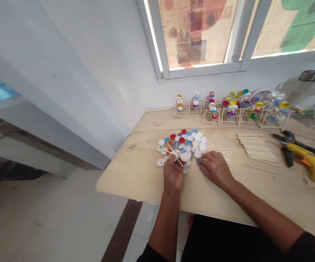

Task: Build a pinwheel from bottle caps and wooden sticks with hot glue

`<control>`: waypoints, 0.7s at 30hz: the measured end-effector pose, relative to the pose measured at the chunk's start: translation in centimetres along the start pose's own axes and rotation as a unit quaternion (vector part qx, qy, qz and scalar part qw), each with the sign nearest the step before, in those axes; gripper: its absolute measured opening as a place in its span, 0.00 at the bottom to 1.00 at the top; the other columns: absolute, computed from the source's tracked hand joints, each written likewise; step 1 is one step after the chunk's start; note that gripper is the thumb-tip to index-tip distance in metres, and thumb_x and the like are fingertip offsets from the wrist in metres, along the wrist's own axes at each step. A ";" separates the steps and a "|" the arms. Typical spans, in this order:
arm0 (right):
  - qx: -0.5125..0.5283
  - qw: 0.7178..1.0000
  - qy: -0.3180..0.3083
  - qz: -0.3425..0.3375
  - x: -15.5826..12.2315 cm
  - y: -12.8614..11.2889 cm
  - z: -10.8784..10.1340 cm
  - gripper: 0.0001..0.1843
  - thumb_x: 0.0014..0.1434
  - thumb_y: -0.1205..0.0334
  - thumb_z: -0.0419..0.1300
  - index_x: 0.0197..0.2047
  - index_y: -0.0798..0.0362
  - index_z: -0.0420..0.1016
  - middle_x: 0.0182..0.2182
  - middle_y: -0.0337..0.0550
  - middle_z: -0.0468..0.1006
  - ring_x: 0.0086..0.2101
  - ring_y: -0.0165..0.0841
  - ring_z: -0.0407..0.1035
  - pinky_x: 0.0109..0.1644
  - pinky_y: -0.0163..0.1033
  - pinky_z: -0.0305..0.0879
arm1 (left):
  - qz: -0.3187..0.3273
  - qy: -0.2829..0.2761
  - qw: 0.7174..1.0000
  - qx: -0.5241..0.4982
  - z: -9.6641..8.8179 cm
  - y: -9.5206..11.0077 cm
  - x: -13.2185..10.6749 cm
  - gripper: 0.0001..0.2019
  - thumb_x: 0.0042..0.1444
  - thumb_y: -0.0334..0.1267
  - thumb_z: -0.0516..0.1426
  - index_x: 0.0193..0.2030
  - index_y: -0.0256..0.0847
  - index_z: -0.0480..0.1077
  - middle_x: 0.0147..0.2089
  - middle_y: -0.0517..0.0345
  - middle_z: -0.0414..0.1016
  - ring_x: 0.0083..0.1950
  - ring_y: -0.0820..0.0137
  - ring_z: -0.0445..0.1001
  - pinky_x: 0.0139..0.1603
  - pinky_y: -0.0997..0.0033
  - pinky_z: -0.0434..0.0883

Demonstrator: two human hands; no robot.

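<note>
My left hand [172,174] is closed round a small spoked wheel of wooden sticks with white bottle caps [185,157] fixed on it. The wheel is held just above the near edge of a spread of loose bottle caps [189,143] in white, blue, red and orange. To the right of that spread, my right hand [214,168] is low over the table, its fingertips closed on a blue bottle cap [199,161]. Just behind the right hand lies a small bunch of short sticks [226,157], partly covered by it.
A larger stack of sticks [257,147] lies at right, beside a yellow glue gun [307,158] and black-handled pliers [291,138]. Finished cap wheels on stick stands [212,109] line the back near the wall. A twisted cord [170,129] crosses the wooden table [130,174].
</note>
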State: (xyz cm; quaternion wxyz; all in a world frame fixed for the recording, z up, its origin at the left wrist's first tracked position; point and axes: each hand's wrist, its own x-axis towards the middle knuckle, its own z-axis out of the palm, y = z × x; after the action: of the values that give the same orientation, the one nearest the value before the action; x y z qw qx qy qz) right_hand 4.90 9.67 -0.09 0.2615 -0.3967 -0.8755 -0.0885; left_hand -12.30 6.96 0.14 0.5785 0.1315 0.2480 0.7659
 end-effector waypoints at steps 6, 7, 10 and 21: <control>-0.002 1.000 -0.005 -0.018 -0.4 -1.0 0.1 0.09 0.61 0.66 0.56 0.31 0.53 0.75 0.36 0.45 0.77 0.40 0.36 0.63 0.43 0.42 0.52 | 0.001 -0.011 0.999 0.040 0.3 -0.2 -0.2 0.10 0.46 0.42 0.66 0.31 0.39 0.75 0.35 0.55 0.80 0.37 0.68 0.77 0.38 0.69 0.73; 0.000 1.000 -0.006 -0.024 -0.6 -1.1 -0.1 0.08 0.61 0.67 0.56 0.31 0.53 0.75 0.36 0.45 0.77 0.41 0.36 0.63 0.44 0.42 0.52 | 0.000 -0.010 0.999 0.042 0.3 -0.3 -0.2 0.10 0.47 0.42 0.66 0.31 0.39 0.75 0.35 0.55 0.80 0.37 0.68 0.77 0.38 0.69 0.73; 0.008 0.999 -0.012 -0.038 -1.7 -1.6 -1.0 0.08 0.62 0.67 0.56 0.33 0.53 0.75 0.38 0.43 0.78 0.42 0.36 0.63 0.45 0.42 0.54 | 0.001 -0.010 0.999 0.049 0.3 -0.3 -0.2 0.10 0.46 0.43 0.66 0.31 0.39 0.75 0.33 0.55 0.79 0.35 0.68 0.77 0.37 0.68 0.73; 0.001 1.000 0.002 -0.005 -6.5 0.0 -4.6 0.11 0.64 0.66 0.52 0.34 0.53 0.74 0.37 0.45 0.78 0.39 0.34 0.68 0.43 0.41 0.56 | -0.015 -0.045 0.992 0.114 0.9 -1.5 -0.7 0.11 0.42 0.41 0.68 0.25 0.36 0.74 0.28 0.57 0.76 0.29 0.73 0.73 0.34 0.72 0.70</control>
State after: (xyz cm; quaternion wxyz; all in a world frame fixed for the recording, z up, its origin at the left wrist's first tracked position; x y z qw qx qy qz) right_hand 10.27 3.83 0.35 0.2627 -0.3919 -0.8771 -0.0898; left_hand -10.39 6.85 0.17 0.5815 0.2273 0.3087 0.7175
